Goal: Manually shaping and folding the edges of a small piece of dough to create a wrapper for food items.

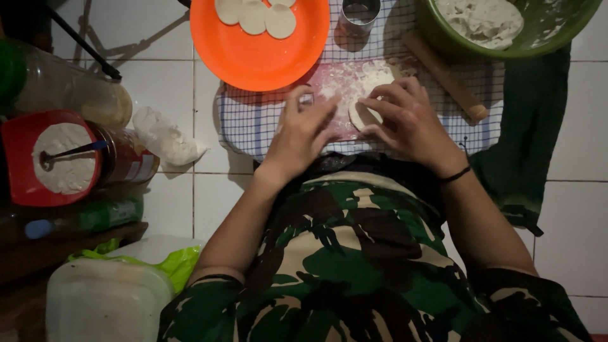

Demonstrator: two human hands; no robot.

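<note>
Underneath everything lies a floor of large white glazed tiles (570, 126) with dark grout lines, dimly lit, and the person sits on it in a green, black and tan camouflage shirt (354, 266). A dark green cloth (525, 145) trails down the tiles at the right. Spread across the middle is a white cloth with a thin blue check (253, 120), and on it rests a pale pink board dusted with flour (342, 82). A round orange plastic plate (253, 57) overlaps the cloth's upper left edge and carries flat white dough discs (259, 16). At the upper right a green plastic bowl (551, 25) holds a lump of white dough (484, 20); a wooden rolling pin (446, 76) lies slanted below it. A small shiny metal cup (359, 14) stands between plate and bowl.

Along the left stand a red container of white flour with a spoon in it (54, 158), a clear plastic jar (63, 88), a knotted clear bag of white powder (166, 137) and, lower, a white lidded plastic tub (107, 301) beside green plastic.

On the board, the right hand (408, 120) curls its fingers around a small round piece of pale dough (364, 115), pinching its edge. The left hand (303, 133) lies just beside it, fingers loosely bent and resting on the board, holding nothing.
</note>
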